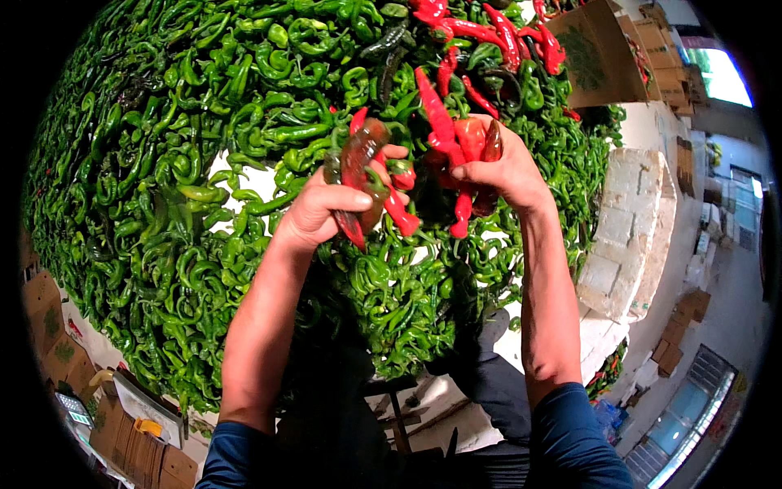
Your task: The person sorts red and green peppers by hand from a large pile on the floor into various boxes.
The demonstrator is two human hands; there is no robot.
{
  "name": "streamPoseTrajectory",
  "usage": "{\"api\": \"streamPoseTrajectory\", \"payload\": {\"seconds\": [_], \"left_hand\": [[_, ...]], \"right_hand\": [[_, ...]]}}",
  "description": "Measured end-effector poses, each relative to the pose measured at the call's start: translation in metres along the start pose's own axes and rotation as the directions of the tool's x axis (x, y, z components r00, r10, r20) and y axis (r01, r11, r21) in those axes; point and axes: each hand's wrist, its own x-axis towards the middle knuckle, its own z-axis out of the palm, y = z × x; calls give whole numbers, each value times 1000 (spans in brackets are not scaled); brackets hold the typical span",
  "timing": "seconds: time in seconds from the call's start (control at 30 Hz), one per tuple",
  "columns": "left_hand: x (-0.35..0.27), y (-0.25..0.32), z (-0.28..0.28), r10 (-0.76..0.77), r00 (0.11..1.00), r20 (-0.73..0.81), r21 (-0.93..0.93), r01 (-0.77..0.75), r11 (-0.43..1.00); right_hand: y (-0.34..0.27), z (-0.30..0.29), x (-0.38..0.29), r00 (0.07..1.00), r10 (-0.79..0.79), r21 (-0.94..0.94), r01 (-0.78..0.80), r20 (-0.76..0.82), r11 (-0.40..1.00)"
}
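A bunch of peppers, dark reddish-brown and red (361, 153), is gripped in my left hand (324, 205), thumb across the front. My right hand (510, 165) holds several more, among them a long red pepper (435, 110), an orange-red one (470, 139) and a dark brown one (492, 143). Both hands are raised over a wide heap of green peppers (201, 269), side by side with a gap between them. Beyond my right hand, loose red peppers (504, 33) lie on the heap with some dark ones. The palms and part of each bunch are hidden.
A cardboard box (602, 55) stands at the upper right, with a white foam box (623, 232) below it. A flat scale-like platform (149, 406) and folded cardboard (122, 440) are at the lower left. More peppers (611, 373) sit in a container at the lower right.
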Motion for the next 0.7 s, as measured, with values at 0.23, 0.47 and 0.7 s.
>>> {"api": "streamPoseTrajectory", "payload": {"seconds": [0.23,0.47,0.7], "left_hand": [[-1,-30,-5,-115,991,-70,-268,92,959],[-40,-52,46,227,972,65,749,-198,632],[-60,-79,106,174,798,577,816,-569,-99]], "right_hand": [[29,21,-12,989,109,265,-133,104,955],[56,26,-64,988,123,180,-139,98,974],[90,45,-142,973,98,659,67,-210,749]]}}
